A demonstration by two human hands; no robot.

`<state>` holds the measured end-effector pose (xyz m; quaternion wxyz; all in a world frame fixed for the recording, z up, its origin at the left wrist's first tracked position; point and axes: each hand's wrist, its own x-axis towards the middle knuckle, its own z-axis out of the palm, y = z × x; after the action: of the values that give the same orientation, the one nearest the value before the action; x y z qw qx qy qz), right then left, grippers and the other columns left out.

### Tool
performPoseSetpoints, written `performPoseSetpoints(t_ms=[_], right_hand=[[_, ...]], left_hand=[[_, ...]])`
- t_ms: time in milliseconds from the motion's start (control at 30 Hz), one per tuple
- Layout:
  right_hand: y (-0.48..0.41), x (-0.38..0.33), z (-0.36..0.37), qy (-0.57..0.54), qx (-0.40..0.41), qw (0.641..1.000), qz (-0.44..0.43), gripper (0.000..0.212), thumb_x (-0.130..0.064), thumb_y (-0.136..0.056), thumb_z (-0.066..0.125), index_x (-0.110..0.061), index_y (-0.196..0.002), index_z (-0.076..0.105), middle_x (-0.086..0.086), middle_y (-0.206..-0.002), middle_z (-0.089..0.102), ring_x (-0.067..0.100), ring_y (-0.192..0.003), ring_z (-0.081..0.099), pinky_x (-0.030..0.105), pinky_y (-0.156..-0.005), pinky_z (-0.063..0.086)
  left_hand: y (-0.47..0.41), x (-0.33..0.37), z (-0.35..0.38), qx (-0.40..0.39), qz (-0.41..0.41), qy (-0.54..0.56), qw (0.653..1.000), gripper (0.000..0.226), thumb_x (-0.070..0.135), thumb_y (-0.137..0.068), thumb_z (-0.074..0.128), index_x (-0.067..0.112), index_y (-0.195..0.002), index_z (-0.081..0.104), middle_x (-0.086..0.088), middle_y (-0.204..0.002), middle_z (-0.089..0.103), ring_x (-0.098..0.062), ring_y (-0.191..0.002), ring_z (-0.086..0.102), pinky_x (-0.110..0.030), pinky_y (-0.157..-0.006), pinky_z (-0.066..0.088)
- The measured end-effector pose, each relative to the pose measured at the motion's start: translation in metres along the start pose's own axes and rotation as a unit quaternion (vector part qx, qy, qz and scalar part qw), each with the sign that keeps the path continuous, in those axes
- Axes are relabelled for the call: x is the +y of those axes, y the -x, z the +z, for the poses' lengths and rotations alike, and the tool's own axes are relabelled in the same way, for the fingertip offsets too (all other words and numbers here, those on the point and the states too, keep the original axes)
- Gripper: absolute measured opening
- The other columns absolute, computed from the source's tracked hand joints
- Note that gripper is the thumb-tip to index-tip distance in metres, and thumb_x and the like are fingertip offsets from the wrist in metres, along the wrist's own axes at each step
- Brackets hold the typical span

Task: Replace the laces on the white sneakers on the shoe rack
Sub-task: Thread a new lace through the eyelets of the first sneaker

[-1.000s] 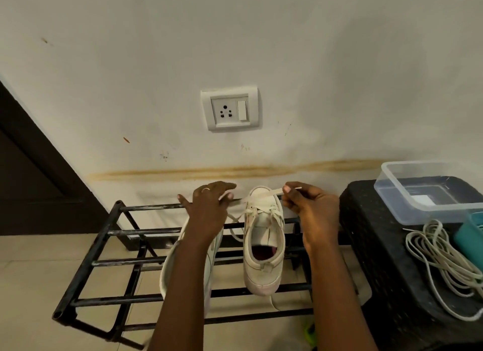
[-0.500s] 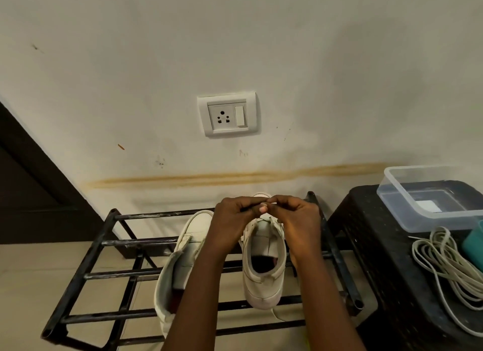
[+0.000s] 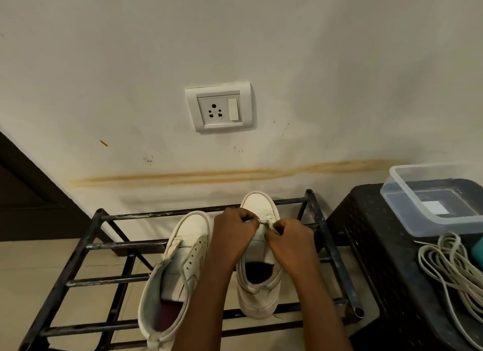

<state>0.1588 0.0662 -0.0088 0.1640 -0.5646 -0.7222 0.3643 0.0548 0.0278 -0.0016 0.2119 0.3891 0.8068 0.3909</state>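
The left hand (image 3: pixel 234 229) and right hand (image 3: pixel 290 239) met over the right-side sneaker (image 3: pixel 257 203), each grip pinching the lace (image 3: pixel 264 221), which ran crosswise between them, equally near.

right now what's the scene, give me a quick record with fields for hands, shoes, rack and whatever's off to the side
left hand: pinches the lace at the front of the right sneaker
right hand: pinches the same lace, close beside the left hand
right sneaker: upright on the shoe rack, toe to the wall
left sneaker: beside it on the shoe rack, visible eyelets bare
side: black stool holding a clear box and a coiled cord
wall: socket above the shoe rack
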Motion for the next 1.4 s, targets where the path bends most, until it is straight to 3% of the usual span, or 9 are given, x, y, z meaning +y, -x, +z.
performPoseSetpoints(t_ms=[100,267,433,733,833,1000,1133,1267,1400], right_hand=[[-0.003,0.004,-0.004,-0.037,-0.002,0.999,-0.007,0.024,-0.021,-0.094,0.05,-0.009,-0.106,0.067,0.004,-0.094,0.065,0.009,-0.074,0.052,0.014,-0.052,0.035],[-0.004,0.018,-0.009,-0.189,0.014,0.981,0.037,0.024,-0.007,-0.088,0.05,0.006,-0.075,0.064,0.02,-0.069,0.055,0.026,-0.066,0.051,0.038,-0.06,0.044],[-0.005,0.025,-0.009,-0.278,0.009,0.958,0.069,0.033,-0.001,-0.082,0.051,-0.01,-0.051,0.056,0.016,-0.061,0.049,0.024,-0.063,0.045,0.035,-0.061,0.034],[-0.006,0.026,-0.007,-0.289,-0.003,0.957,0.039,0.024,-0.001,-0.084,0.05,-0.001,-0.062,0.058,0.015,-0.064,0.048,0.024,-0.065,0.043,0.035,-0.063,0.033],[-0.004,0.024,-0.009,-0.28,-0.012,0.959,0.032,0.028,-0.002,-0.085,0.052,-0.007,-0.06,0.061,0.014,-0.063,0.052,0.024,-0.065,0.046,0.034,-0.063,0.036],[0.0,0.017,-0.013,-0.287,-0.044,0.956,0.035,0.014,-0.009,-0.086,0.059,-0.015,-0.086,0.072,0.007,-0.086,0.071,0.022,-0.088,0.065,0.035,-0.075,0.052],[-0.002,0.018,-0.013,-0.416,-0.073,0.897,0.13,0.023,-0.025,-0.092,0.056,-0.008,-0.091,0.072,0.009,-0.086,0.071,0.021,-0.082,0.066,0.028,-0.066,0.048],[-0.008,0.02,-0.003,-0.464,-0.054,0.864,0.189,0.011,-0.007,-0.086,0.061,-0.007,-0.081,0.07,0.012,-0.082,0.069,0.027,-0.079,0.065,0.041,-0.079,0.053],[-0.012,0.017,0.001,-0.458,-0.04,0.87,0.179,0.016,0.0,-0.085,0.06,-0.007,-0.072,0.067,0.011,-0.073,0.067,0.024,-0.07,0.062,0.039,-0.078,0.053]], left_hand=[[0.002,0.0,0.004,-0.009,0.001,-0.001,1.0,0.016,0.013,-0.084,0.064,0.009,-0.093,0.076,-0.005,-0.094,0.074,-0.012,-0.091,0.064,-0.014,-0.075,0.04],[0.006,0.005,0.014,0.001,0.005,0.008,1.0,0.019,0.012,-0.085,0.061,0.008,-0.097,0.075,-0.006,-0.097,0.073,-0.015,-0.092,0.064,-0.008,-0.066,0.033],[0.009,0.007,0.027,0.018,-0.025,0.009,0.999,0.019,0.014,-0.087,0.06,0.009,-0.097,0.075,-0.007,-0.096,0.073,-0.018,-0.092,0.064,-0.016,-0.071,0.038],[0.009,0.004,0.024,-0.002,-0.012,0.028,1.0,0.014,0.009,-0.084,0.063,0.004,-0.084,0.076,-0.011,-0.081,0.073,-0.003,-0.06,0.055,-0.003,-0.052,0.035],[0.009,0.004,0.024,-0.005,-0.011,0.021,1.0,0.015,0.01,-0.084,0.062,0.005,-0.088,0.076,-0.01,-0.084,0.074,-0.011,-0.072,0.061,-0.007,-0.054,0.034],[0.008,0.005,0.024,-0.011,-0.015,0.0,1.0,0.017,0.018,-0.086,0.063,0.009,-0.093,0.076,-0.008,-0.092,0.074,-0.019,-0.092,0.065,-0.021,-0.071,0.04],[0.006,0.002,0.019,-0.035,-0.012,-0.023,0.999,0.02,0.026,-0.086,0.064,0.015,-0.098,0.075,-0.002,-0.101,0.073,-0.016,-0.099,0.063,-0.018,-0.072,0.036],[0.005,0.0,0.016,-0.057,-0.024,-0.014,0.998,0.019,0.027,-0.086,0.064,0.017,-0.098,0.075,0.001,-0.103,0.072,-0.014,-0.102,0.061,-0.016,-0.076,0.037],[0.003,-0.003,0.015,-0.068,-0.034,-0.043,0.996,0.024,0.042,-0.08,0.062,0.027,-0.093,0.075,0.002,-0.102,0.071,-0.021,-0.105,0.059,-0.04,-0.096,0.043]])
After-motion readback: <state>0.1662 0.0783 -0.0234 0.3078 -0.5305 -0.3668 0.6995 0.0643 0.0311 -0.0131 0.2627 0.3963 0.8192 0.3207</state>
